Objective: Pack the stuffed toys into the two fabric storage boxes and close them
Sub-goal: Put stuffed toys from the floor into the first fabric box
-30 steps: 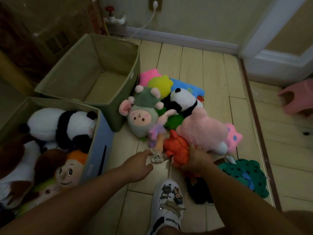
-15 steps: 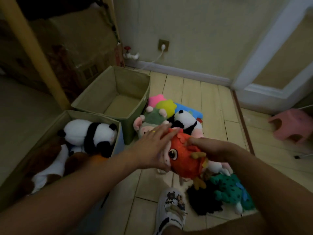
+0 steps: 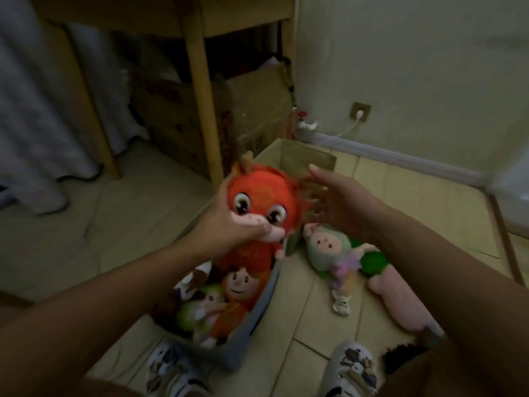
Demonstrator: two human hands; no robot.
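Above the near storage box (image 3: 257, 316), at about 10 o'clock from the frame's centre, the left hand (image 3: 229, 227) grips the orange plush (image 3: 263, 204) by its chin and snout, thumb curled under the pink muzzle. That likely keeps the face upright while the body hangs into the box, ready to drop. The right hand (image 3: 340, 204), at 1 o'clock, is spread with straight fingers just beside the plush's mane, holding nothing, probably steadying or letting go. The box already holds an orange-haired doll (image 3: 243, 285) and others, so space looks tight. At 4 o'clock, the green-hooded doll (image 3: 326, 247) and a pink plush (image 3: 398, 299) lie on the floor, unpacked. The far storage box (image 3: 309, 159) sits at 12 o'clock.
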